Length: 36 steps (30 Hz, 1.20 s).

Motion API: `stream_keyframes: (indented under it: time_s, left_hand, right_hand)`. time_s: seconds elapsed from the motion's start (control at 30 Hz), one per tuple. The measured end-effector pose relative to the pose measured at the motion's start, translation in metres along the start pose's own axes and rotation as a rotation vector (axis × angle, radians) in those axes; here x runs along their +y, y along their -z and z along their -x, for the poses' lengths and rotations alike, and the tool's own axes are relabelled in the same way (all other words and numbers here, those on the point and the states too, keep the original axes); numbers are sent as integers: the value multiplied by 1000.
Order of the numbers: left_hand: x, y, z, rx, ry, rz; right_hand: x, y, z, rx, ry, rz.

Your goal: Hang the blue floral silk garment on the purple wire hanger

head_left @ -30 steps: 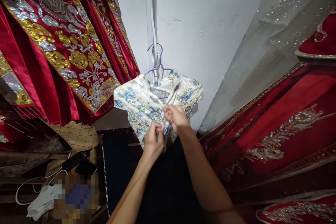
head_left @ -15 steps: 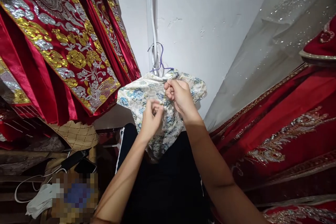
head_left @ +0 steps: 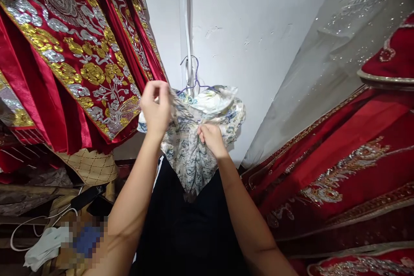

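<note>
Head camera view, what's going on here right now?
A person works on a cream satin garment with blue floral print that hangs on a purple wire hanger against a white wall. The left hand pinches its upper left edge; the right hand grips the middle. Red gold-embroidered robes hang alongside.

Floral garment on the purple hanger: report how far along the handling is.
Already done: the floral garment hangs from the purple hanger against the white wall. In hand: the left hand grips and lifts its upper left part, and the right hand pinches the fabric at the middle. Left: the cloth is bunched and creased, not lying flat; whether any fastening is closed cannot be seen.
</note>
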State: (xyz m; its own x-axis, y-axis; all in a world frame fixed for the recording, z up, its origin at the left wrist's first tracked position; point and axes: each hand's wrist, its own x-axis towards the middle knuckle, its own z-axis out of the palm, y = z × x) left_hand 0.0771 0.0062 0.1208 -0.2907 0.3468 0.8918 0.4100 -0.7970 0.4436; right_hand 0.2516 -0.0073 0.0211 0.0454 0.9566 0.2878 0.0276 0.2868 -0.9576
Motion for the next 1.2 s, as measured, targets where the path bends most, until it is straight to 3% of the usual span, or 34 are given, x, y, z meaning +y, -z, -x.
stream_keyframes:
  time_s: [0.1, 0.2, 0.27, 0.4, 0.47, 0.57, 0.67, 0.83, 0.93, 1.0, 1.13, 1.2]
  left_hand:
    - [-35, 28, -12, 243, 218, 155]
    - [-70, 57, 3, 393, 645, 460]
    - [-84, 70, 29, 432, 911, 612]
    - [-93, 68, 98, 341, 1053, 581]
    - [-93, 57, 125, 276, 1087, 547]
    - [-87, 43, 147, 171, 1074, 501]
    - [-79, 42, 148, 62, 1003, 437]
    - [-67, 57, 147, -226, 884, 309]
    - [-56, 58, 150, -310, 883, 334]
    - [-45, 56, 148, -308, 880, 383]
    - [-14, 55, 136, -283, 886, 646]
    - [2, 56, 129, -328, 857, 722]
  right_hand:
    - [26, 4, 24, 29, -61, -42]
    - [38, 7, 51, -15, -92, -89]
    - [41, 8, 63, -66, -106, -114]
    - [38, 15, 69, -111, -166, -121]
    - [32, 21, 70, -164, -203, -100]
    - [22, 30, 74, -365, -242, -31]
    - [18, 34, 78, -563, -228, 72]
    - [31, 26, 80, -676, -315, 309]
    - [41, 19, 81, -774, -359, 349]
    - [44, 17, 80, -738, -354, 341]
    - [32, 11, 76, -418, -179, 319]
    - [20, 3, 76, -406, -112, 186]
